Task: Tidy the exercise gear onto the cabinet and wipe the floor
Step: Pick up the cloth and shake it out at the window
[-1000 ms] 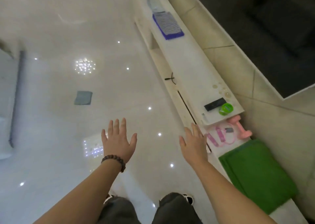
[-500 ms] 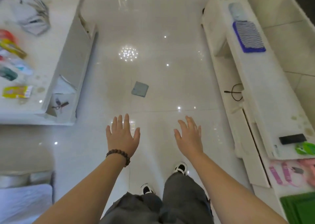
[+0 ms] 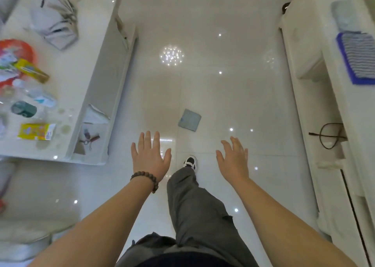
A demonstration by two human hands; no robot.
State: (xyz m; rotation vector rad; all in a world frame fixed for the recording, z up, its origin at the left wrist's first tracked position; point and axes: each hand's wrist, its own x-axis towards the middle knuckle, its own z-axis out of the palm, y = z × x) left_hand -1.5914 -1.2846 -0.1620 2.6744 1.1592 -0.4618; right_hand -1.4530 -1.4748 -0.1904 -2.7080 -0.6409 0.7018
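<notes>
A person is holding the left hand and right hand out at centre frame, fingers spread apart and gripping nothing. A grey-blue cloth is lying flat on the glossy white floor just above the hands, while the white cabinet is running down the right edge.

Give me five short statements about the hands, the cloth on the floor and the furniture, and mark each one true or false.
1. Both hands hold nothing. True: the left hand and the right hand are spread open.
2. The grey-blue cloth lies on the floor. True.
3. The right hand grips the cloth. False: the cloth lies apart, ahead of both hands.
4. The bead bracelet is on the right wrist. False: it is on the left wrist.
5. The striped blue mat lies on the floor. False: it lies on the white cabinet at the right.
</notes>
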